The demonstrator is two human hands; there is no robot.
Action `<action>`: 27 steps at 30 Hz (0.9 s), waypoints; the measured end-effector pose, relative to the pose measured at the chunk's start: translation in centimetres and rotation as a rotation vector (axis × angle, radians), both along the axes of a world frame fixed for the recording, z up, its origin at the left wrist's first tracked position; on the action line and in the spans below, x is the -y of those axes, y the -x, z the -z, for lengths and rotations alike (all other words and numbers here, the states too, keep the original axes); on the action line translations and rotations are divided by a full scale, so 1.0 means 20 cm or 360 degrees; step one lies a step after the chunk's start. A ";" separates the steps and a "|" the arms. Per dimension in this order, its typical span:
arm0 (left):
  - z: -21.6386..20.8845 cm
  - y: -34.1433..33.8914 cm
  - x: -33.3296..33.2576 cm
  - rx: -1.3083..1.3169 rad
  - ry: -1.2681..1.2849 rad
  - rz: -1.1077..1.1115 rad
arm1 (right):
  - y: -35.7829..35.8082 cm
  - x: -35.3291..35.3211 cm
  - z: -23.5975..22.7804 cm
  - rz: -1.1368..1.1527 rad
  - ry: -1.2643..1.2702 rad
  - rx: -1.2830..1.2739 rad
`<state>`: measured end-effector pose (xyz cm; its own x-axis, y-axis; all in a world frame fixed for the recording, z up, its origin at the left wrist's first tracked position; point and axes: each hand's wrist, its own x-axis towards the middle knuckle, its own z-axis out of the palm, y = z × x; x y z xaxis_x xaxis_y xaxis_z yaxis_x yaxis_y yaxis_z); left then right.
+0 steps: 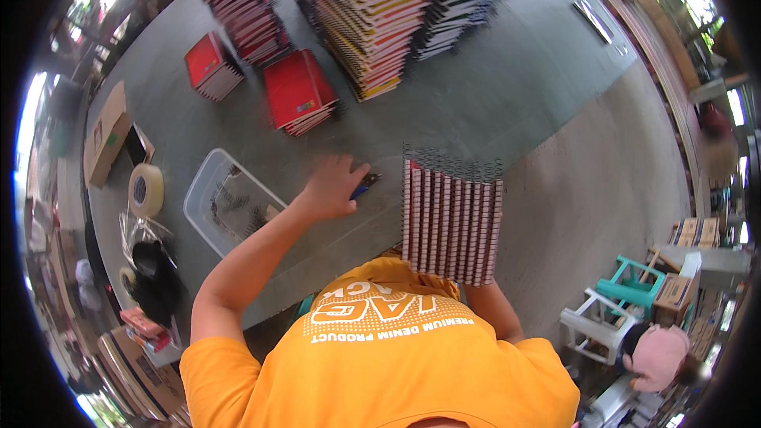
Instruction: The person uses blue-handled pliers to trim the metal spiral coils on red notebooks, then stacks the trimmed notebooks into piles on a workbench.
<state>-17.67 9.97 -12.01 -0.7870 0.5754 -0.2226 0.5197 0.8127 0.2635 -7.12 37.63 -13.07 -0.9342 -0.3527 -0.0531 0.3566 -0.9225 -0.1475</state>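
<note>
Notebooks (452,226), bunched together, pale-striped, coil ends (468,168) (dark wire) protruding

A narrow strip of desk (388,226) lay open between the left hand (329,188) and the bundle of spiral-bound notebooks (452,226), whose height blocked a low sideways pass. A blue-handled tool (365,185) obstructed the space at the hand's fingers. Beyond the bundle, a broad bare stretch ran toward the slim dark bar (593,21). Straight ahead, the tall yellow-topped stack (372,32) barred the way, with a low red pile (300,93) before it. Leftward, the clear bin's (198,190) raised walls and a tape roll (146,190) narrowed the room.
</note>
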 end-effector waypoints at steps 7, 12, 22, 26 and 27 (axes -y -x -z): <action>-0.27 -0.14 0.02 0.0825 -0.0984 -0.1018 | 0.09 0.11 -0.04 -0.0337 -0.0284 0.0118; -0.52 -0.35 0.27 0.0422 -0.1216 -0.1226 | 0.29 0.32 -0.07 -0.0671 -0.0336 0.0059; -0.57 -0.63 0.72 -0.0111 -0.0451 -0.1137 | 0.56 0.65 -0.13 -0.1225 -0.0356 -0.0022; -0.59 -0.67 0.73 -0.0118 -0.0143 -0.1149 | 0.60 0.68 -0.16 -0.1314 -0.0389 -0.0011; -0.58 -0.67 0.74 -0.0241 -0.0108 -0.1123 | 0.62 0.68 -0.16 -0.1333 -0.0393 -0.0013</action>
<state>-4.24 -4.77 -0.49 -0.9954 -0.0724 -0.0634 -0.0879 0.9524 0.2918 -19.48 23.94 -9.86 -0.3736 -0.9028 -0.2132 0.9012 -0.2988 -0.3139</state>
